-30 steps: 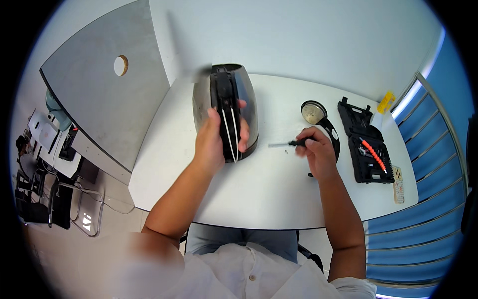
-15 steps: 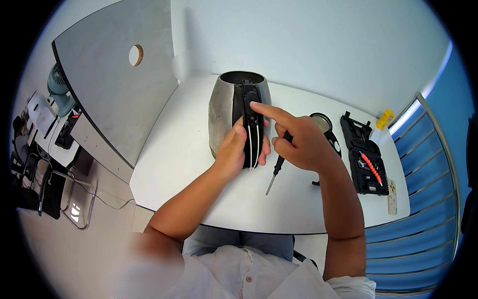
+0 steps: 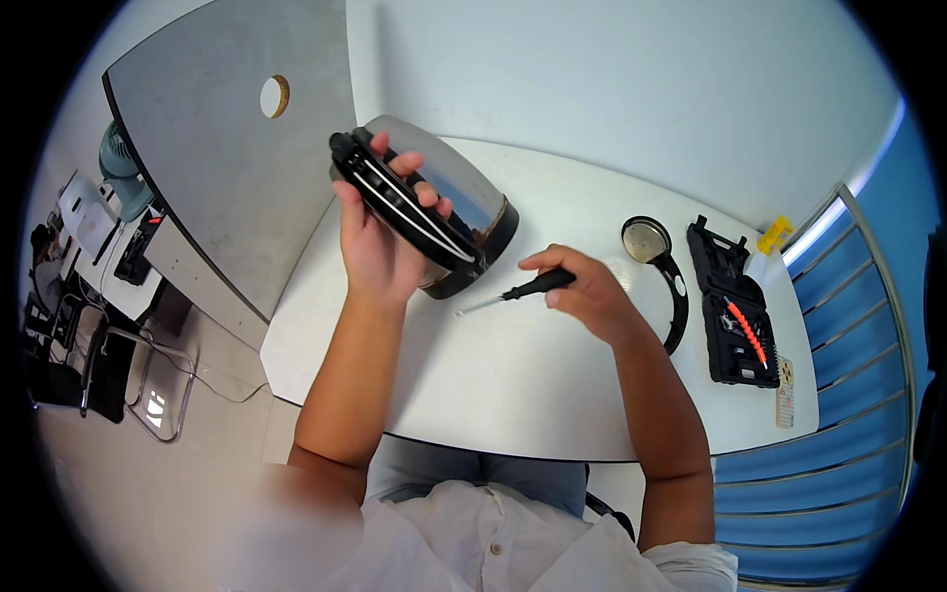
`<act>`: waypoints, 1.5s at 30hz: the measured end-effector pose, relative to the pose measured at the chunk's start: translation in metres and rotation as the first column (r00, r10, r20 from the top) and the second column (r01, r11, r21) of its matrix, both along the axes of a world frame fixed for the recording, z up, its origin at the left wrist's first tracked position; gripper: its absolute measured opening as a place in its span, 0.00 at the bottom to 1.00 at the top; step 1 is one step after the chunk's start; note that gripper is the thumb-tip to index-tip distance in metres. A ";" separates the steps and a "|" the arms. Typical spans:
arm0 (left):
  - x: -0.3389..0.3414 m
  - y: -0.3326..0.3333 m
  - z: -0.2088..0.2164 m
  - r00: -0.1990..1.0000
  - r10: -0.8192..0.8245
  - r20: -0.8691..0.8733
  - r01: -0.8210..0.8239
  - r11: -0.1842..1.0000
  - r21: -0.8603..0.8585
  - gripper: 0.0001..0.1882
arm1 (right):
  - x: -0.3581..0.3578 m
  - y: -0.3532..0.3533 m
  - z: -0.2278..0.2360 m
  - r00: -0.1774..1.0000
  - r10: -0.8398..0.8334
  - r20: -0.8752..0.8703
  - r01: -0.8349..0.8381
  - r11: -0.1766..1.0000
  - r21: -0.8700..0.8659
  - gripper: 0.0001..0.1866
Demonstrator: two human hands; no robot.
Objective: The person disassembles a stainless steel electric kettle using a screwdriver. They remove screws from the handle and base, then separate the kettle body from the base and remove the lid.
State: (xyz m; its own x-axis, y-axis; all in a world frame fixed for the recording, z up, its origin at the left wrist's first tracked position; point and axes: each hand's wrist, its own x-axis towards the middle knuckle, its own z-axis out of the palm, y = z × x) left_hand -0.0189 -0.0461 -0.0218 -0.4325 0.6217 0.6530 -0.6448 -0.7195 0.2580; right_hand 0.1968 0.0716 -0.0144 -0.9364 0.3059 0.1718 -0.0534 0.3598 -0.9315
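A grey metal kettle (image 3: pixel 454 183) with a black base is tipped over to the left above the white table, its base toward the lower right. My left hand (image 3: pixel 380 242) is wrapped around its black handle (image 3: pixel 419 225), where two white wires run exposed along the length. Whether the base rests on the tabletop, I cannot tell. To the right of the kettle, my right hand (image 3: pixel 597 296) grips a screwdriver (image 3: pixel 538 285) by its black handle. The metal shaft points left and down, its tip apart from the kettle.
Right of my right hand lies a round, dark-rimmed part (image 3: pixel 646 237) with a curved black strip. Beyond it are an open black tool case (image 3: pixel 730 345) with an orange-red flexible shaft (image 3: pixel 747 335), a remote control (image 3: pixel 785 395) and a yellow object (image 3: pixel 775 235). A grey partition (image 3: pixel 217 148) borders the left.
The kettle has gone from upright to tipped leftward, with my left hand turning along with it. My right hand has drawn away from the handle, and the screwdriver now lies flatter.
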 end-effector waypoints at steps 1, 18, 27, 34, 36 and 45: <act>-0.004 -0.001 -0.001 0.999 -0.043 -0.002 0.043 0.999 0.024 0.29 | -0.001 -0.002 -0.006 0.999 0.024 -0.028 -0.022 0.997 0.075 0.17; -0.027 0.008 -0.014 0.986 0.164 -0.019 -0.165 0.983 -0.086 0.24 | -0.031 -0.016 0.057 0.884 -0.199 -0.422 0.405 0.777 0.482 0.08; 0.006 0.014 -0.015 0.970 0.156 -0.187 -0.180 0.976 -0.124 0.23 | -0.040 -0.025 0.045 0.844 -0.190 -0.502 0.508 0.585 0.633 0.09; 0.002 0.015 -0.017 0.965 0.120 -0.235 -0.147 0.984 -0.100 0.24 | -0.042 -0.027 0.040 0.840 -0.151 -0.520 0.506 0.562 0.654 0.09; 0.002 0.015 -0.016 0.963 0.119 -0.241 -0.146 0.984 -0.097 0.24 | -0.042 -0.028 0.042 0.837 -0.146 -0.528 0.509 0.562 0.652 0.09; 0.002 0.016 -0.018 0.965 0.074 -0.251 -0.099 0.991 -0.089 0.26 | -0.041 -0.025 0.039 0.844 -0.124 -0.521 0.501 0.528 0.686 0.10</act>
State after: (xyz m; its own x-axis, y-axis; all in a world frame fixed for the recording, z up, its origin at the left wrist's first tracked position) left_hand -0.0168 -0.0302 -0.0395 -0.3206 0.6567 0.6826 -0.4889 -0.7320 0.4746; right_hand 0.1558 0.0463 0.0242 -0.6049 0.1333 0.7851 -0.0422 0.9791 -0.1989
